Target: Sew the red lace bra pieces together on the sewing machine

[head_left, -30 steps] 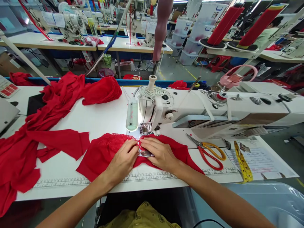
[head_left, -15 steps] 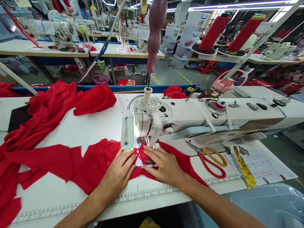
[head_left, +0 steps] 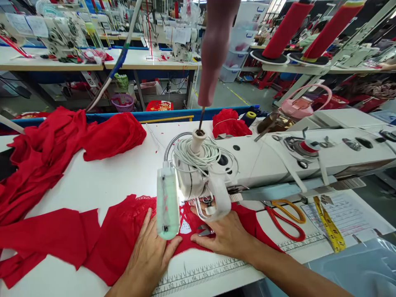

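Observation:
Red fabric with lace [head_left: 123, 231] lies flat under the head of a white sewing machine [head_left: 192, 181]. My left hand [head_left: 147, 247] rests open on the fabric, left of the needle area, fingers stretched out and thumb apart. A hanging pale green lamp [head_left: 168, 202] covers some of its fingertips. My right hand [head_left: 230, 235] presses the fabric on the right side, its fingertips partly hidden behind the machine head. Small thread snips [head_left: 206, 230] are tucked in that hand, their blades poking out between thumb and fingers. A white patch [head_left: 185, 227] shows through a gap in the fabric between the hands.
Scissors [head_left: 287, 218] with red and orange handles, a yellow tape measure [head_left: 331, 231] and a written sheet [head_left: 349, 218] lie at right. More red fabric [head_left: 55, 152] is heaped at left. A mauve handle-like object [head_left: 213, 53] hangs above the machine. A printed ruler [head_left: 198, 274] runs along the front.
The camera view has moved closer and tilted, so the machine looks larger. My left hand's thumb is spread farther out, and the machine head now covers more of my right fingers.

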`<state>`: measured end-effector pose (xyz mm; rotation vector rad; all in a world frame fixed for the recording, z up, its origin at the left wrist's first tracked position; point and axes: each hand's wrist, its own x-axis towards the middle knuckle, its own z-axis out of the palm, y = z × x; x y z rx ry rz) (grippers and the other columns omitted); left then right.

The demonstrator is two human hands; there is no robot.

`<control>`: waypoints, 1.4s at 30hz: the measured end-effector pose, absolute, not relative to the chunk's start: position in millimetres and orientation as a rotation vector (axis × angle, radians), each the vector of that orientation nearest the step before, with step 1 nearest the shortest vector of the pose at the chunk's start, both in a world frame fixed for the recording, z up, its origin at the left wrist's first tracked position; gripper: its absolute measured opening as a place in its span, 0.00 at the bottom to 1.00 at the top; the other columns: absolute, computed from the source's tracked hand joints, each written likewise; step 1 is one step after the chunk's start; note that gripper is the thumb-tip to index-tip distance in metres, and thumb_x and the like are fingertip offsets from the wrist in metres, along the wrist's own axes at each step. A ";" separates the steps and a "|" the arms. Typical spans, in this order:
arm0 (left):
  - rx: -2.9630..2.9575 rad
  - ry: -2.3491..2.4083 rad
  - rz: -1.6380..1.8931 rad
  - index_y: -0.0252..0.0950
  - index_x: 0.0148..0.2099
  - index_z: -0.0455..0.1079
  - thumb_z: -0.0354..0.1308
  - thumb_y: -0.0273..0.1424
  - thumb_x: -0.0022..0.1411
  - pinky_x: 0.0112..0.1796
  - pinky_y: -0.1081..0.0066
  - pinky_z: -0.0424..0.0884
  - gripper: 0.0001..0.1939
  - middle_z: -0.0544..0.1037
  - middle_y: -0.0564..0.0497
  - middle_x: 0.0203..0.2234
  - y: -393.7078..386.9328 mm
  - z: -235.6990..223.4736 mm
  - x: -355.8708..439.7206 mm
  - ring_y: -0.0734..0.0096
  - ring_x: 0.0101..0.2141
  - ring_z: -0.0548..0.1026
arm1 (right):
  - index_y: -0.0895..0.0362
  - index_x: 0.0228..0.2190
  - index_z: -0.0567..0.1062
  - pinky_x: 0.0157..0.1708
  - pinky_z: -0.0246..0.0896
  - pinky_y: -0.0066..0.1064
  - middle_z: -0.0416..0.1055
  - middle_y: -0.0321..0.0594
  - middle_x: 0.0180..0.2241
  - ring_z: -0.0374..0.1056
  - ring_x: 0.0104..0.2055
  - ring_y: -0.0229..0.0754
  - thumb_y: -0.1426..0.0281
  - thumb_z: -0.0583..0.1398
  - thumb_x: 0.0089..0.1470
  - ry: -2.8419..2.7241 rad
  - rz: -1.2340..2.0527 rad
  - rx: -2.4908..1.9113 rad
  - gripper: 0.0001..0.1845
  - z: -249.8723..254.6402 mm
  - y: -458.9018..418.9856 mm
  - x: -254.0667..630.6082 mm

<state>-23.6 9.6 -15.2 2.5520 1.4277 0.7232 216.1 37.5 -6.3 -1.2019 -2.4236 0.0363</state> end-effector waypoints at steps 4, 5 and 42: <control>2.604 1.453 0.742 0.37 0.58 0.63 0.53 0.36 0.69 0.56 0.53 0.71 0.18 0.79 0.44 0.49 10.7 -12.1 -24.0 0.57 0.50 0.78 | 0.56 0.41 0.78 0.27 0.67 0.33 0.79 0.46 0.34 0.73 0.36 0.49 0.46 0.63 0.52 -2.414 0.022 -1.232 0.27 -8.7 36.7 216.4; 2.610 1.464 0.737 0.37 0.58 0.63 0.52 0.36 0.69 0.57 0.53 0.70 0.18 0.79 0.44 0.49 10.6 -11.5 -24.0 0.57 0.49 0.78 | 0.55 0.38 0.78 0.27 0.67 0.33 0.78 0.45 0.31 0.73 0.35 0.49 0.46 0.63 0.53 -2.404 0.037 -1.235 0.26 -9.3 36.7 216.5; 2.395 1.453 0.639 0.35 0.57 0.62 0.50 0.36 0.71 0.57 0.43 0.67 0.16 0.75 0.39 0.50 6.8 -4.9 -23.3 0.54 0.53 0.74 | 0.57 0.41 0.78 0.31 0.69 0.35 0.79 0.48 0.39 0.73 0.43 0.52 0.48 0.63 0.54 -2.394 0.067 -1.152 0.25 -4.4 36.9 217.3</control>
